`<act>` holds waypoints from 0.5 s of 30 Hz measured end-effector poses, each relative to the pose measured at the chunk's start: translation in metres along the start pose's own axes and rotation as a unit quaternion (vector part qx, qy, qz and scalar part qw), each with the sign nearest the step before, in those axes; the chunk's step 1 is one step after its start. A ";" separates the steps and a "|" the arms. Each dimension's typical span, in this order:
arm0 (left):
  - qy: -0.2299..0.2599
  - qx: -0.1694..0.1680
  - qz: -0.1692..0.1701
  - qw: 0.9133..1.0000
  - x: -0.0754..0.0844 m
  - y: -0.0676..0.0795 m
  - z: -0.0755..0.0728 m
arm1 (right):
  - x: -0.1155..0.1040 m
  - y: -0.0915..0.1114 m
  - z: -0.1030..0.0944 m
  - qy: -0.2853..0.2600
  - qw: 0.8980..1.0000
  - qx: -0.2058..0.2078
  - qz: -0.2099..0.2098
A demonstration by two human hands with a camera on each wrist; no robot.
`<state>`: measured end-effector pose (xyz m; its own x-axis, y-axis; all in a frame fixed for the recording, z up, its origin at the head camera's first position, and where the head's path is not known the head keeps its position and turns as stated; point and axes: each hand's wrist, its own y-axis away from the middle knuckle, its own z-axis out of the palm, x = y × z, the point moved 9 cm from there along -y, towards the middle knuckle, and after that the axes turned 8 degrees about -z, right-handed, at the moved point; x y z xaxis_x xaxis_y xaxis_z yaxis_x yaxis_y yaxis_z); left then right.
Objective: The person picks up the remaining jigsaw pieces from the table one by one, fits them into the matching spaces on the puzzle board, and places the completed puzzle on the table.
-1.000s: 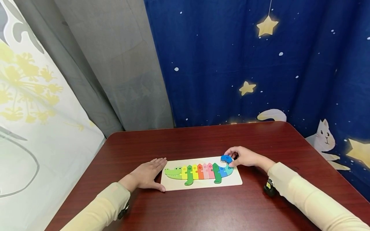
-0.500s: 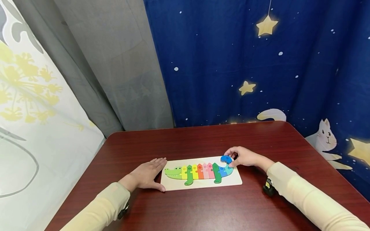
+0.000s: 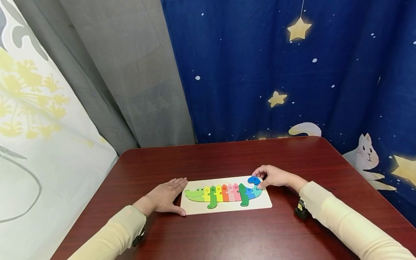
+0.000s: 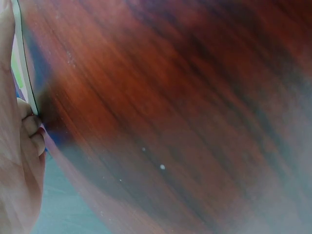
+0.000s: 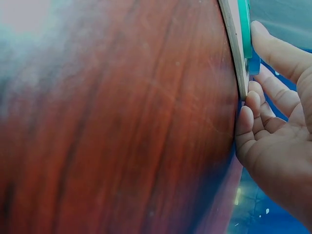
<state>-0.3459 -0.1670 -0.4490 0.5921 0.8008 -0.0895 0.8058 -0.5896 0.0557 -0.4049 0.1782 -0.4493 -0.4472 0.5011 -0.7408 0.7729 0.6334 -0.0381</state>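
A white wooden puzzle board (image 3: pixel 198 209) lies on the table, bearing a crocodile made of several coloured pieces. The dark blue curved tail-tip piece (image 3: pixel 254 180) is at its upper right corner, beside the turquoise tail piece (image 3: pixel 257 191). My right hand (image 3: pixel 274 176) pinches the blue piece between thumb and fingers; in the right wrist view the thumb (image 5: pixel 280 53) and curled fingers stand at the board's corner. At the board's left end my left hand (image 3: pixel 166 196) rests with fingers straight and thumb spread, touching the edge. Its palm hides part of the board in the left wrist view.
The board lies on a dark red wooden table (image 3: pixel 214 234) with rounded far corners. Behind it hang a grey curtain (image 3: pixel 136 72) and a blue star-patterned curtain (image 3: pixel 240 72). White patterned fabric (image 3: pixel 48 162) hangs at the left.
The blue tail-tip piece has shifted slightly down and left in my right hand's fingers, closer to the turquoise piece. My left hand has stayed still on the board's edge.
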 end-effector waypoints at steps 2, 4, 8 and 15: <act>0.000 -0.001 -0.001 1.000 0.000 0.000 0.000 | 0.000 0.000 0.000 0.000 1.000 0.000 0.001; -0.001 -0.002 -0.001 1.000 0.000 0.000 0.000 | 0.000 0.001 0.000 -0.001 1.000 0.001 0.004; -0.002 0.003 0.002 1.000 0.000 0.000 0.000 | 0.002 0.001 0.000 -0.007 1.000 0.001 0.010; -0.001 0.004 0.001 1.000 0.000 0.001 -0.001 | 0.002 0.001 0.000 -0.010 1.000 0.001 0.010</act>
<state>-0.3452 -0.1670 -0.4484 0.5944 0.7990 -0.0910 0.8040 -0.5928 0.0472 -0.4051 0.1796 -0.4513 -0.4227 0.5025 -0.7542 0.7828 0.6218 -0.0245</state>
